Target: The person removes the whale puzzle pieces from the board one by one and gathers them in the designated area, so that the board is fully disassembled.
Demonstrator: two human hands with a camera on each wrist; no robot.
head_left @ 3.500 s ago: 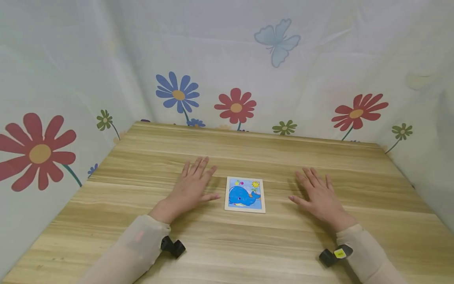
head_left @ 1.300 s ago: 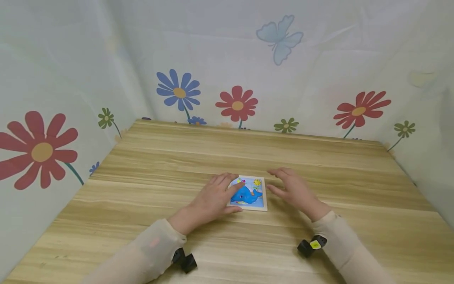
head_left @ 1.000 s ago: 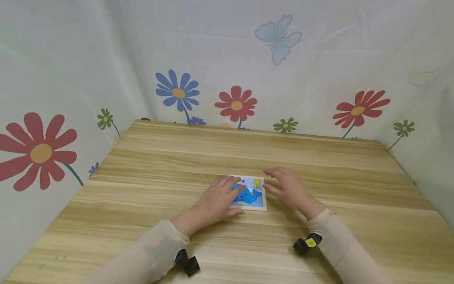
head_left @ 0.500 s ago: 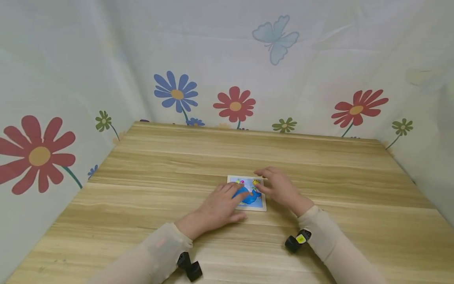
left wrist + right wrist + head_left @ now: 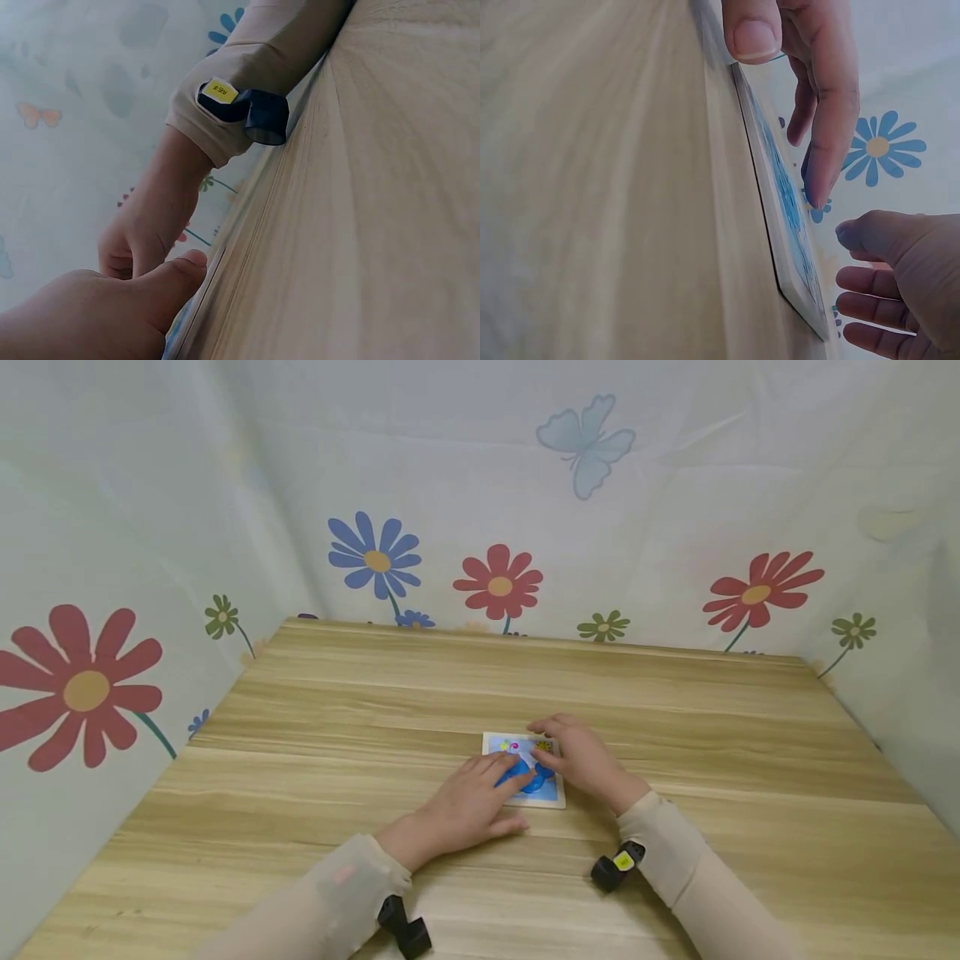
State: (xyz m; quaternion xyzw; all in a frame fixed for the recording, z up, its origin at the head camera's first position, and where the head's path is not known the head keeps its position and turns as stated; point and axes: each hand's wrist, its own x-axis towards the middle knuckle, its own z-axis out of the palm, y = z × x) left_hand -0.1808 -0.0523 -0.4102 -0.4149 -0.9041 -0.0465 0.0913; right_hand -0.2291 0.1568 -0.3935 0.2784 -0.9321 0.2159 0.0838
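Note:
A small square whale picture board, blue with a pale rim, lies flat on the wooden table. My left hand spreads over its left half, fingers across the whale and thumb just off the near edge. My right hand hovers at the upper right corner, thumb and index finger over the printed sun. In the right wrist view, the left hand reaches down from the top over the board, with the right hand at lower right. Most of the board is hidden in the left wrist view.
Light wood-grain table surrounds the board. Behind and beside it hangs a white curtain printed with flowers and a butterfly. A black wrist camera sits on the left sleeve, another camera on the right.
Both hands have come inward from flat on the table at either side to over the board. Lately the right hand moved left onto its corner and the left slid slightly right and nearer.

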